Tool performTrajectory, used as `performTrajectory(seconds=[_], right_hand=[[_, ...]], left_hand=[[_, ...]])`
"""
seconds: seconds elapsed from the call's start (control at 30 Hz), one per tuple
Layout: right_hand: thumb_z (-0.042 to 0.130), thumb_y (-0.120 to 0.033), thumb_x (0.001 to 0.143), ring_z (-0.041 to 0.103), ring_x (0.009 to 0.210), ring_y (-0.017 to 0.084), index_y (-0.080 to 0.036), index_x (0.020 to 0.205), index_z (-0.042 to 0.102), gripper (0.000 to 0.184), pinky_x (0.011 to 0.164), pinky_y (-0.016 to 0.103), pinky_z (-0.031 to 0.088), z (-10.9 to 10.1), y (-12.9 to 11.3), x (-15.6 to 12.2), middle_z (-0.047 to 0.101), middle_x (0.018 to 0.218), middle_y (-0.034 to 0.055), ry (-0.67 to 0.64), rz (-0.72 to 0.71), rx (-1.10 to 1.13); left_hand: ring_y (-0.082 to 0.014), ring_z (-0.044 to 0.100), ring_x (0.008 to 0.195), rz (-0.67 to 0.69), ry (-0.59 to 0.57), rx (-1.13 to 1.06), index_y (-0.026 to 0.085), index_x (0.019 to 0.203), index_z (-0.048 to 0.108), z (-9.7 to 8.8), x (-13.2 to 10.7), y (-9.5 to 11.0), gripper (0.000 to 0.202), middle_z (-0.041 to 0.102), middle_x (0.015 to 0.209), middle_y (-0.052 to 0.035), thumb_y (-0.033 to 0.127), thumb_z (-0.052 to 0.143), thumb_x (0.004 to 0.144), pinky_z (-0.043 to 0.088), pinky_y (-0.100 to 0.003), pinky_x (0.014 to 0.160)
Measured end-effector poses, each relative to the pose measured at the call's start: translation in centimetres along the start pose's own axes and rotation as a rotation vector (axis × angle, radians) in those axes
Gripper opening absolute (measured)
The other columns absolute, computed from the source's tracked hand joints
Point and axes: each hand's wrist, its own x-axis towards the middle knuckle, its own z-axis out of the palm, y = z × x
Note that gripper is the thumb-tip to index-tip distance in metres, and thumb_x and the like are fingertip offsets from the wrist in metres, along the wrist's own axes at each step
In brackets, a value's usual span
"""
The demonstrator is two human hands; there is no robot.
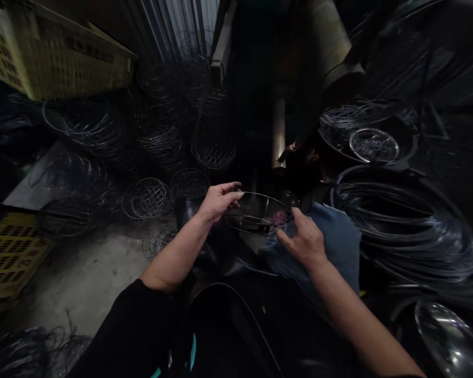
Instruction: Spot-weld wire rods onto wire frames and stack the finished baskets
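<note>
Between my two hands, above my lap, is a round wire frame made of thin metal rings joined by short uprights. My left hand pinches its upper ring at the left, thumb and fingers together. On the right side, my right hand has its thumb and index finger around the frame's edge, closed on it. Beyond the frame a brass-coloured machine rod points down, with a small copper-toned tip beside it. Dim light hides the detail where the wires meet the machine.
Stacks of wire rings and grids stand at the left and back. Yellow plastic crates sit at the upper left. A large wire coil lies to the right, below a tub holding a mesh disc. A blue cloth covers my right knee.
</note>
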Motion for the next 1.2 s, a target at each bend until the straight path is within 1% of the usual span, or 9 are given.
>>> performTrajectory(seconds=[0.1, 0.2, 0.3, 0.37, 0.53, 0.63, 0.77, 0.97, 1.2], right_hand=[[0.052, -0.050, 0.083, 0.067, 0.090, 0.031, -0.006, 0.124, 0.056, 0.060, 0.085, 0.045, 0.054, -0.6, 1.3, -1.0, 0.069, 0.109, 0.0194, 0.014, 0.080, -0.015], [0.054, -0.055, 0.081, 0.068, 0.084, 0.029, -0.008, 0.123, 0.058, 0.063, 0.081, 0.042, 0.055, -1.1, 2.2, -2.0, 0.071, 0.103, 0.0166, -0.011, 0.173, 0.007], [0.056, -0.057, 0.078, 0.069, 0.081, 0.027, -0.011, 0.123, 0.059, 0.064, 0.081, 0.040, 0.055, -1.6, 2.6, -2.8, 0.071, 0.102, 0.0144, -0.050, 0.258, 0.051], [0.057, -0.060, 0.077, 0.069, 0.077, 0.026, -0.012, 0.125, 0.058, 0.068, 0.079, 0.039, 0.056, -1.9, 2.5, -3.0, 0.071, 0.104, 0.0146, -0.067, 0.335, 0.104], [0.058, -0.066, 0.074, 0.069, 0.078, 0.025, -0.013, 0.125, 0.059, 0.074, 0.078, 0.039, 0.056, -2.5, 2.0, -2.8, 0.071, 0.101, 0.0141, -0.091, 0.522, 0.232], [0.059, -0.067, 0.073, 0.069, 0.081, 0.026, -0.014, 0.125, 0.060, 0.074, 0.079, 0.039, 0.056, -2.6, 1.9, -2.7, 0.071, 0.104, 0.0139, -0.089, 0.550, 0.267], [0.061, -0.064, 0.074, 0.068, 0.088, 0.027, -0.015, 0.126, 0.060, 0.071, 0.083, 0.040, 0.055, -2.6, 1.9, -2.8, 0.070, 0.107, 0.0141, -0.094, 0.588, 0.326], [0.064, -0.062, 0.074, 0.067, 0.097, 0.028, -0.014, 0.127, 0.058, 0.072, 0.091, 0.043, 0.052, -2.8, 1.3, -3.5, 0.069, 0.109, 0.0156, -0.082, 0.654, 0.423], [0.066, -0.062, 0.074, 0.067, 0.091, 0.026, -0.014, 0.122, 0.059, 0.068, 0.090, 0.042, 0.051, -3.3, -0.2, -3.5, 0.069, 0.104, 0.0134, -0.031, 0.657, 0.456]], left_hand=[[-0.0102, 0.064, 0.066, 0.062, 0.010, 0.054, 0.014, 0.112, 0.068, -0.5, -0.1, -0.2, 0.050, 0.068, 0.103, -0.0083, 0.030, 0.075, 0.065, 0.047, -0.023, 0.060], [-0.0191, 0.065, 0.093, 0.208, 0.060, 0.259, 0.017, 0.118, 0.066, -1.5, -0.1, -1.3, 0.059, 0.065, 0.118, -0.0106, 0.035, 0.079, 0.064, 0.051, -0.035, 0.085], [-0.0301, 0.045, 0.131, 0.287, -0.006, 0.531, 0.022, 0.130, 0.058, -2.0, -0.2, -3.1, 0.088, 0.050, 0.141, -0.0111, 0.037, 0.089, 0.049, 0.035, -0.044, 0.111], [-0.0314, 0.033, 0.140, 0.287, -0.093, 0.639, 0.023, 0.138, 0.050, -1.7, -0.2, -4.2, 0.105, 0.042, 0.148, -0.0117, 0.036, 0.092, 0.043, 0.025, -0.045, 0.117], [-0.0248, 0.056, 0.113, 0.272, -0.139, 0.662, 0.016, 0.141, 0.045, -0.2, 0.0, -4.9, 0.104, 0.056, 0.128, -0.0124, 0.028, 0.091, 0.048, 0.043, -0.038, 0.104], [-0.0207, 0.058, 0.102, 0.314, -0.119, 0.655, 0.017, 0.139, 0.049, 0.1, 0.2, -4.1, 0.102, 0.058, 0.118, -0.0081, 0.026, 0.091, 0.047, 0.047, -0.035, 0.098], [-0.0202, 0.058, 0.101, 0.330, -0.131, 0.625, 0.023, 0.137, 0.051, 0.0, 0.3, -3.6, 0.099, 0.059, 0.118, -0.0059, 0.028, 0.091, 0.046, 0.047, -0.035, 0.097], [-0.0250, 0.056, 0.116, 0.375, -0.104, 0.471, 0.018, 0.137, 0.051, -0.2, 0.1, -3.9, 0.101, 0.056, 0.133, -0.0124, 0.030, 0.092, 0.046, 0.042, -0.039, 0.106], [-0.0291, 0.050, 0.127, 0.472, -0.093, 0.424, 0.016, 0.135, 0.054, -0.2, -0.5, -3.3, 0.095, 0.052, 0.139, -0.0152, 0.029, 0.091, 0.048, 0.037, -0.042, 0.111]])
